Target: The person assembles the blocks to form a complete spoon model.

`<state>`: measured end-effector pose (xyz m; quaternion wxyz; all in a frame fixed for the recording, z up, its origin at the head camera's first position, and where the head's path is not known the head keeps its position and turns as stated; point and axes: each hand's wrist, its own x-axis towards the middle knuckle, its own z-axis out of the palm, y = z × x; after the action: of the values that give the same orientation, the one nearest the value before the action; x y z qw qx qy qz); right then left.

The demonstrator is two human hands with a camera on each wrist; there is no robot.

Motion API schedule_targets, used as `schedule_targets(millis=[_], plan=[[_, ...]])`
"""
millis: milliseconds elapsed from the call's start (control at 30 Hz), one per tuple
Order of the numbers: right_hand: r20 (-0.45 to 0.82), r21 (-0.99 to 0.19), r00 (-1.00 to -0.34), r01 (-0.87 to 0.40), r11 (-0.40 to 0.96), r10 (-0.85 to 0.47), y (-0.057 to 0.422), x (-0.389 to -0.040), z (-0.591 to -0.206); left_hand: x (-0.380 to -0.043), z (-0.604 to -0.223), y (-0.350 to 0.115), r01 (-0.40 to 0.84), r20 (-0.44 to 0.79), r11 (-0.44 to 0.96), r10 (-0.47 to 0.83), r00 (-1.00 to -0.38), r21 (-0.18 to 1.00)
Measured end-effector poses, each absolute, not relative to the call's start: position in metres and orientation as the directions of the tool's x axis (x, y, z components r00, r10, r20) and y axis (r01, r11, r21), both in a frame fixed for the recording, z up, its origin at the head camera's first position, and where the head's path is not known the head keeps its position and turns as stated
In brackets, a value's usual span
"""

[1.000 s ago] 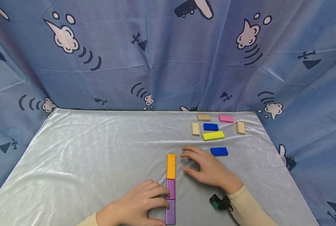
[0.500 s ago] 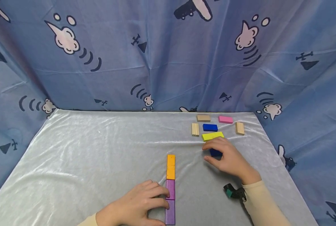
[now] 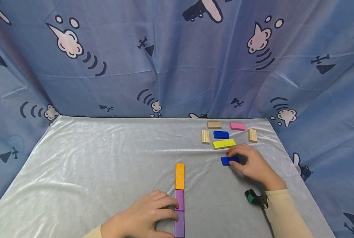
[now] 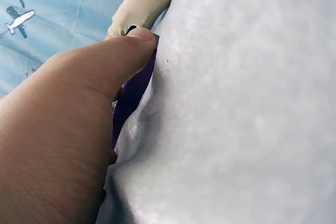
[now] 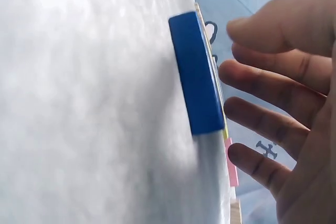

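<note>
Two purple wooden blocks [image 3: 180, 198] and an orange block [image 3: 180, 176] lie end to end in a straight row in the head view. My left hand [image 3: 148, 213] rests along the left side of the purple pair, its fingertips touching them. In the left wrist view the thumb [image 4: 113, 64] lies at an edge of a purple block [image 4: 134, 90]. My right hand [image 3: 255, 165] hovers over a blue block [image 3: 225, 161], thumb and fingers spread around it. In the right wrist view a gap shows between the fingers and that blue block [image 5: 197, 74].
Behind the right hand lie a yellow-green block [image 3: 223, 144], another blue block [image 3: 221, 135], a pink block [image 3: 238, 126] and several plain wooden blocks [image 3: 205, 137]. Grey-white cloth [image 3: 105, 165] covers the table. A blue patterned curtain [image 3: 120, 66] hangs behind it.
My right hand has moved right, from beside the orange block to the nearer blue block. The left hand and the row have stayed in place.
</note>
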<state>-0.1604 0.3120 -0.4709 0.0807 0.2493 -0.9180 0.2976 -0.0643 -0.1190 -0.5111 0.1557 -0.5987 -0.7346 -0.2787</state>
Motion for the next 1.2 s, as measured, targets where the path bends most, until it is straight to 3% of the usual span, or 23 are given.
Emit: schedule_targets(millis=[367,1200], plan=[[0.196,-0.504,-0.896,-0.441,0.743,-0.399,0.3184,-0.1559,-0.4717,-0.0627,-0.5112,-0.1177,0.965,0.559,0.133,0.793,-0.240,0.226],[0.207,-0.507,-0.906,-0.423,0.751,-0.370,0.3155,-0.1599,-0.4727,-0.0636,-0.5143,-0.1182,0.959,0.565,0.129,0.785,-0.255,0.254]])
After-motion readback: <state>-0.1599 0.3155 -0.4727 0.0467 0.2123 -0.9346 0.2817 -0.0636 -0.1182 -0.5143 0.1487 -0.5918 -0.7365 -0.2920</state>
